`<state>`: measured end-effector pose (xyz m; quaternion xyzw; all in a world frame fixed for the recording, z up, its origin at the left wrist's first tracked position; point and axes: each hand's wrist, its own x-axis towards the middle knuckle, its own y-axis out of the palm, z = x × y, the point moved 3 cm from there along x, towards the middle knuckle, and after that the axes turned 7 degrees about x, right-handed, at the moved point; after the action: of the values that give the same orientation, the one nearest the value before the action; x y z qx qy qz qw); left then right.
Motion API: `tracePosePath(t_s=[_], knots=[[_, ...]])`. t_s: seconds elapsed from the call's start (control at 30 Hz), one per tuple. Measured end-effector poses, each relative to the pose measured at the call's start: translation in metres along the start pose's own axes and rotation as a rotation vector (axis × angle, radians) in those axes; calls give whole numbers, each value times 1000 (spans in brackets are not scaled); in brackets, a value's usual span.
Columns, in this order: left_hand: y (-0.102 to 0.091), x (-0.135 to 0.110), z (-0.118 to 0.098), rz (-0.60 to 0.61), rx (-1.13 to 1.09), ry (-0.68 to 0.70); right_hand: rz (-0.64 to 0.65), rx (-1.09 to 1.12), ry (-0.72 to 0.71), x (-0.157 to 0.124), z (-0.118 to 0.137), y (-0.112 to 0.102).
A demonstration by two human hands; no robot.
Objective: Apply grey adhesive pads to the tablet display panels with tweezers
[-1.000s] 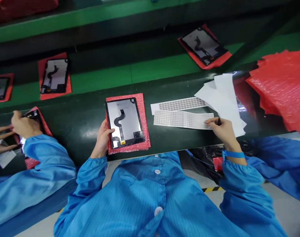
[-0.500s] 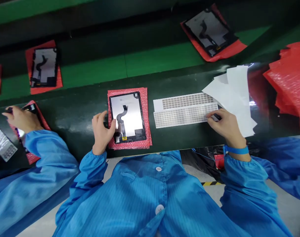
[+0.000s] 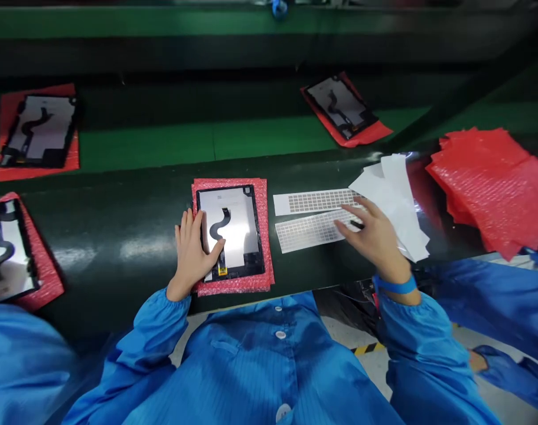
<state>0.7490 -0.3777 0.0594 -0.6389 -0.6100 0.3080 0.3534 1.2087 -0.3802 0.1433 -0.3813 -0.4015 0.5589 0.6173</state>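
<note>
A tablet display panel point(image 3: 231, 230), black-framed with a dark curved ribbon cable on its silver back, lies on a pink bubble-wrap pad point(image 3: 233, 284). My left hand point(image 3: 191, 251) rests at the panel's left edge, with the thumb across its lower part. My right hand point(image 3: 375, 233) holds a small dark tool, possibly tweezers, and hovers over the nearer of two sheets of small grey labels point(image 3: 310, 231). The farther label sheet point(image 3: 317, 202) lies just beyond it. Loose white paper sheets point(image 3: 395, 200) lie to the right, partly under my right hand.
A stack of red bubble-wrap bags point(image 3: 490, 189) lies at the right of the dark green bench point(image 3: 118, 313). Other panels on red pads sit on the green belt beyond point(image 3: 38, 133). A co-worker's blue sleeve point(image 3: 20, 366) and panel point(image 3: 7, 251) are at the left.
My right hand has lifted off the label sheet and shifted left. My left hand has moved onto the panel's edge, thumb across it. The view has turned, and the co-worker's hands have left the frame.
</note>
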Motion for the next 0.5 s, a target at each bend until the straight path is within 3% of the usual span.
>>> tracePosePath(t_s=[0.13, 0.23, 0.33, 0.5], knots=[[7, -6, -8, -39, -44, 23, 105, 28, -125, 31, 54, 49], [14, -11, -13, -60, -76, 35, 95, 2, -134, 57, 67, 67], [21, -13, -14, -54, -158, 20, 12, -68, -55, 101, 49, 53], [27, -16, -18, -83, -242, -17, -128, -196, 87, 196, 15, -6]])
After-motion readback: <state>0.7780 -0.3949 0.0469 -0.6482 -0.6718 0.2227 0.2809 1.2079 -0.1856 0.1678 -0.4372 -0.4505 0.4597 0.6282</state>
